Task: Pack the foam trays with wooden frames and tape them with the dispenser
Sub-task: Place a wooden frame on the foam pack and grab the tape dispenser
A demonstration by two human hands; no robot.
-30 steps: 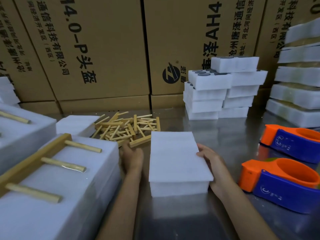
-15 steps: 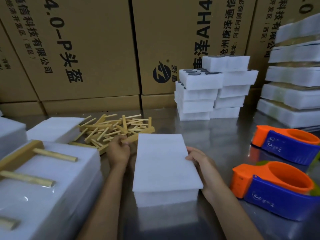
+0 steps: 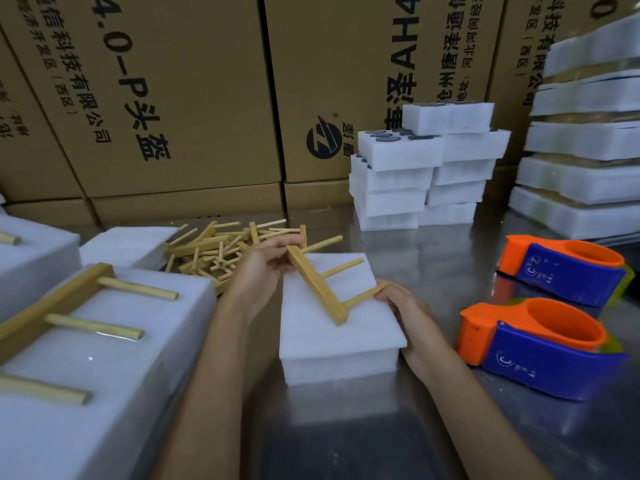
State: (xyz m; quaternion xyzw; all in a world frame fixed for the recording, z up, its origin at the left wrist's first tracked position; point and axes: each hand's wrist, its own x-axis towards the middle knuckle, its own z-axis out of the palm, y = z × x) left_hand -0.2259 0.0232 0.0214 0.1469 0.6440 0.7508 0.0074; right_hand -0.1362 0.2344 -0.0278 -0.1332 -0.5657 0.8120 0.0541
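Note:
A white foam tray stack [image 3: 332,337] lies on the metal table in front of me. My left hand [image 3: 263,268] grips the upper end of a wooden frame [image 3: 317,287], a flat bar with three dowel prongs, held tilted just above the foam. My right hand [image 3: 403,303] rests at the foam's right edge, its fingers touching the tip of the lowest prong. A loose pile of wooden frames [image 3: 221,247] lies behind my left hand. Two orange and blue tape dispensers [image 3: 540,348] [image 3: 568,268] sit to the right.
Wrapped foam packs with frames on top [image 3: 86,341] fill the left side. Stacks of foam trays [image 3: 426,174] stand at the back, taped packs [image 3: 585,150] at far right. Cardboard boxes [image 3: 173,98] wall off the table's far edge.
My left hand took a wooden frame from the pile and brought it over the foam. My right hand shifted from the foam's side to the frame's lowest prong.

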